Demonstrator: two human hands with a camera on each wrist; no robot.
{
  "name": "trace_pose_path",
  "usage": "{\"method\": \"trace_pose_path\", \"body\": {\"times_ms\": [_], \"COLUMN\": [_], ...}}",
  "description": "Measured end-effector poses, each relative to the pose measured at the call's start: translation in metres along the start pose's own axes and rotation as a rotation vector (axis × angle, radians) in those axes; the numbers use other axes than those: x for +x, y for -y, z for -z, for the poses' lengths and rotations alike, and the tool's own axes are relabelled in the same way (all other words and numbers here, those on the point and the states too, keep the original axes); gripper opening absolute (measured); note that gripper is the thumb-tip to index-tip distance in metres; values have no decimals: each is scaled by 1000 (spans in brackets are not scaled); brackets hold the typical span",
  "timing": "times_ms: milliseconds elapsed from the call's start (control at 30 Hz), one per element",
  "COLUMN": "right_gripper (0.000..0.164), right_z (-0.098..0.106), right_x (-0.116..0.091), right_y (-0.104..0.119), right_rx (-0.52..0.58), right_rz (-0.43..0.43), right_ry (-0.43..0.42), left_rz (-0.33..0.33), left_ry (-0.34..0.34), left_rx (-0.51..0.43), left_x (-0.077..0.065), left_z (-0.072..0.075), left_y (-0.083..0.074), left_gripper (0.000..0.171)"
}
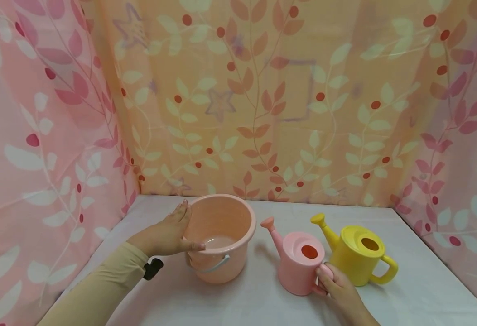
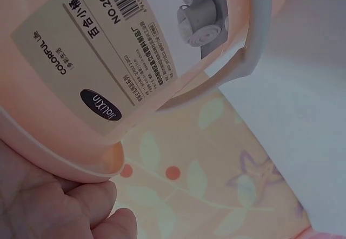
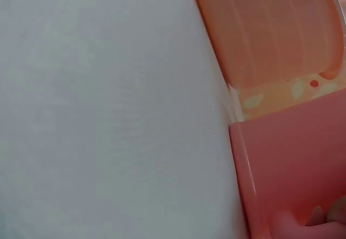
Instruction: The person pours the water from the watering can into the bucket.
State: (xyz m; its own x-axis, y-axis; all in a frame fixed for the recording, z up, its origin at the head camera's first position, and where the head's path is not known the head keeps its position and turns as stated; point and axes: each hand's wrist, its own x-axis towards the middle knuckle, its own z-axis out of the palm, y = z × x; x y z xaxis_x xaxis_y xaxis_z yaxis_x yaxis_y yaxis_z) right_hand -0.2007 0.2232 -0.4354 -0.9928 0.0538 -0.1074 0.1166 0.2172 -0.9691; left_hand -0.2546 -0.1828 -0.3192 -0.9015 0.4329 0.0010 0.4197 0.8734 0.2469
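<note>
My left hand (image 1: 169,232) rests at the left rim of a peach bucket (image 1: 230,267), its fingers and thumb extended along the edge. In the left wrist view the fingers touch the lip close under the printed label (image 2: 94,50). The bucket's pale grey handle (image 1: 218,264) hangs down its front. To the right, my right hand (image 1: 338,285) grips the handle of a pink watering can (image 1: 295,276), which stands upright with its spout toward the bucket. The right wrist view catches part of the can (image 3: 292,158) and a bit of the fingers at the lower right corner.
Just right of the pink can, a yellow watering can (image 1: 350,262) stands behind my right hand. A white-covered table (image 1: 417,290) carries everything. Patterned cloth (image 1: 262,158) closes off the back and both sides. A dark wrist camera (image 1: 153,269) sits at the left cuff.
</note>
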Motion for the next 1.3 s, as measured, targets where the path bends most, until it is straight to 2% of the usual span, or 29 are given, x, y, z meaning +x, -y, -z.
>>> {"method": "trace_pose_path", "body": {"times_ms": [300, 900, 1067, 1300], "right_gripper": [34, 37, 35, 27], "right_z": [-5, -10, -7, -2], "right_x": [-3, -2, -5, -7], "right_y": [3, 18, 27, 46], "right_rx": [20, -37, 25, 241], "right_rz": [27, 57, 140, 318], "right_ry": [-66, -239, -284, -338], "left_rz": [3, 0, 5, 9], "left_ry": [5, -8, -8, -10], "left_rx": [-7, -10, -8, -10], "left_x": [-1, -2, -1, -1], "left_z": [1, 0, 0, -1], "left_y": [-2, 1, 1, 2], "left_gripper": [114, 119, 119, 118]}}
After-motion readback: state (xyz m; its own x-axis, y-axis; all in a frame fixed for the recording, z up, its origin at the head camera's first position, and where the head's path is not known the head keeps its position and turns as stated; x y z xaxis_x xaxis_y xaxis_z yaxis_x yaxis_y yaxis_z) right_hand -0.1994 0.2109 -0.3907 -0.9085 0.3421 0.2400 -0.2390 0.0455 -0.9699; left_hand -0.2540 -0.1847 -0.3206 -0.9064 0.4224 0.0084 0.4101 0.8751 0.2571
